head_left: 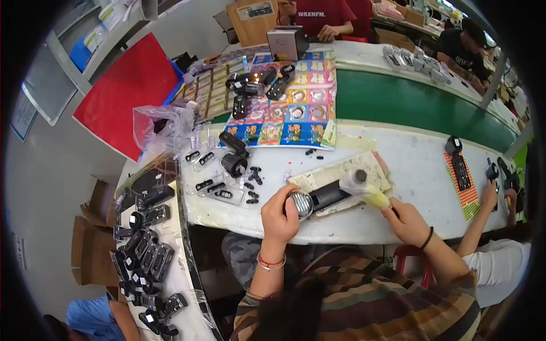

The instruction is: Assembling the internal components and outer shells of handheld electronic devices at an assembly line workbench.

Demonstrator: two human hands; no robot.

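My left hand [280,217] is closed around the round, ribbed silver end of a flashlight-like black device [330,196]. Its long black body slants up to the right across a worn, pale board [315,171]. In my closed right hand [406,223] is the yellow handle of a mallet [372,196], smeared by motion. The mallet's dark-ended head hangs over or against the far end of the black body; I cannot tell whether they touch. Small black parts [254,176] lie scattered left of the board, near black cylindrical housings [234,163].
Clear plastic pieces with black inserts [218,188] lie at the left. Many black devices [149,253] crowd the left side bench. A colourful printed sheet [307,108] carries more black parts, near a green conveyor belt [398,96]. At the right, another person's hand [489,196] works beside an orange-green sheet [471,199].
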